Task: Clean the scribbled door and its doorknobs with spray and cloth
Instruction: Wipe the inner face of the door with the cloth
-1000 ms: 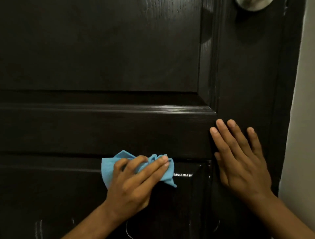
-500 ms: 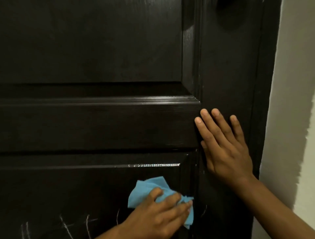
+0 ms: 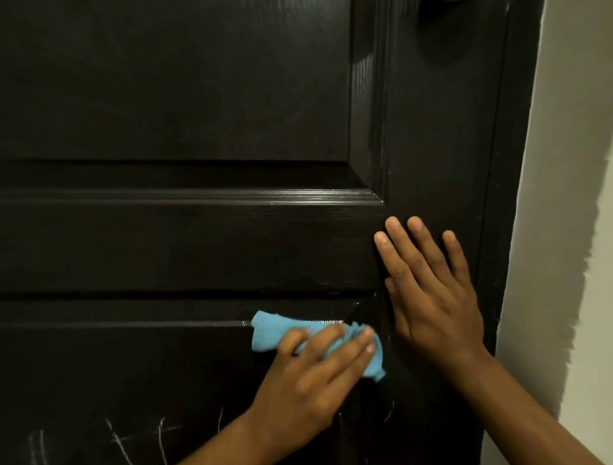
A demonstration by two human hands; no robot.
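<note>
Our left hand (image 3: 308,375) presses the bunched cloth (image 3: 275,333) flat-fingered at the door (image 3: 199,242) panel's upper right corner; chalk scribbles (image 3: 116,438) lie below-left; right hand (image 3: 431,295) braces, fingers straight.

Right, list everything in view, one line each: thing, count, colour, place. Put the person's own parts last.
door: one, dark brown-black, panelled, fills most of the view.
scribbles: several thin white strokes, low on the door's lower panel, left of the wiping hand; a few fainter ones at lower right of it.
cloth: one, light blue, crumpled, pressed against the upper right corner of the lower panel.
doorknob: one, only its dark lower edge and shadow show at the top edge; colour cannot be told.
wall: one, off-white, right of the door.
left hand: one, fingers spread over the cloth, pressing it to the door.
right hand: one, flat on the door's right stile, fingers straight.
</note>
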